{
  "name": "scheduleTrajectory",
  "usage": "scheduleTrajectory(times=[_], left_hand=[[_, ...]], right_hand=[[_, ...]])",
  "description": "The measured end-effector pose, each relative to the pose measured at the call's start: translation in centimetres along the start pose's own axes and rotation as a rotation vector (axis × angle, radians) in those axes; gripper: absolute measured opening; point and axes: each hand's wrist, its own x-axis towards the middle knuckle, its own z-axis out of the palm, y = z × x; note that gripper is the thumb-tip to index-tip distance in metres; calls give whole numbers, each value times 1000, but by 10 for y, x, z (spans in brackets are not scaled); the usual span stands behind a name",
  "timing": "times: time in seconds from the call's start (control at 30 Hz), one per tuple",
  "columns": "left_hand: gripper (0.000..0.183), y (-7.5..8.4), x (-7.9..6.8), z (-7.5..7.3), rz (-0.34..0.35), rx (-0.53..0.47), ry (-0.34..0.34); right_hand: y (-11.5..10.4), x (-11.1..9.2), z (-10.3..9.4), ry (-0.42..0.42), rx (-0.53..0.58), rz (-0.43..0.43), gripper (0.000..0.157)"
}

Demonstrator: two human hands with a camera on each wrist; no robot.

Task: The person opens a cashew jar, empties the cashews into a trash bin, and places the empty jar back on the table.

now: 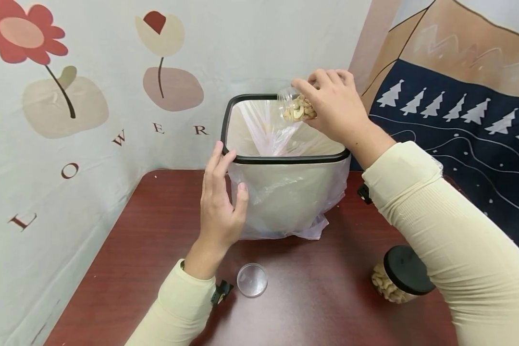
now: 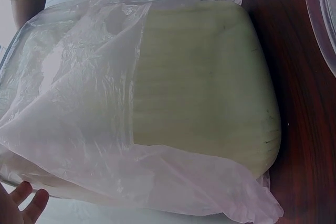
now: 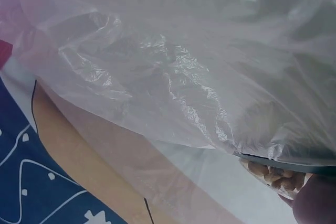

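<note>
Head view: the right hand (image 1: 335, 105) clamps its fingers around a tilted nut jar (image 1: 287, 109) above the bin (image 1: 285, 197); the left hand (image 1: 222, 206) touches the rim (image 1: 285, 160), fingers straight, thumb apart. Left wrist view: two fingertips show, separated.

Bin (image 1: 285, 192) blocking the far middle, open room over the left surface (image 1: 151, 245), clear disc (image 1: 252, 280) in near middle, black-lidded jar (image 1: 401, 276) near right
</note>
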Motion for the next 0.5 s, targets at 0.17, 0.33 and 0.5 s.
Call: scheduleTrajectory(times=[0.17, 0.33, 0.5], left_hand=[[53, 0, 0, 1, 2, 5, 6], [53, -1, 1, 1, 5, 8, 9], [53, -1, 1, 1, 6, 19, 5]], right_hand=[[0, -1, 0, 20, -13, -21, 67], [0, -1, 2, 43, -26, -39, 66], [0, -1, 4, 58, -41, -58, 64]])
